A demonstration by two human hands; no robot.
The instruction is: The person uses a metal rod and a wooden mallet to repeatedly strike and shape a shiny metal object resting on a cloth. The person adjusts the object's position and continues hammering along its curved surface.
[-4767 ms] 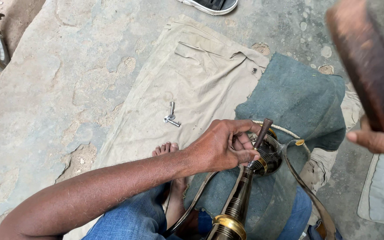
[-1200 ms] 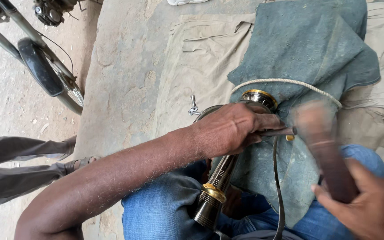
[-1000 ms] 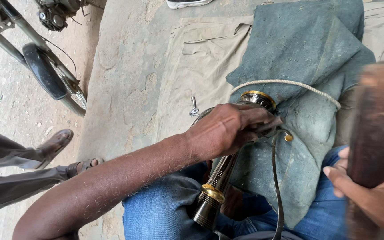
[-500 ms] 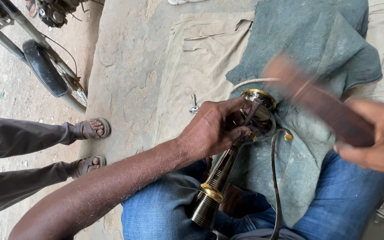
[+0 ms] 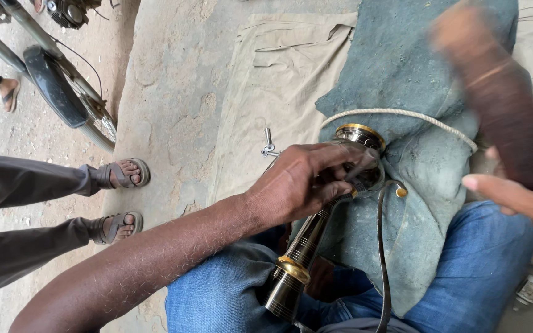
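Concrete floor, tan cloth, teal cloth on lap. Left hand clamped around top of brass tube, long axis 7-to-1 o'clock. Right hand at 3 o'clock grips blurred wooden block, raised, farther off.

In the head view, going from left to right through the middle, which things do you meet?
Sandalled feet → small metal part on the beige cloth → left hand → brass-ringed metal tube → right hand with the brown tool.
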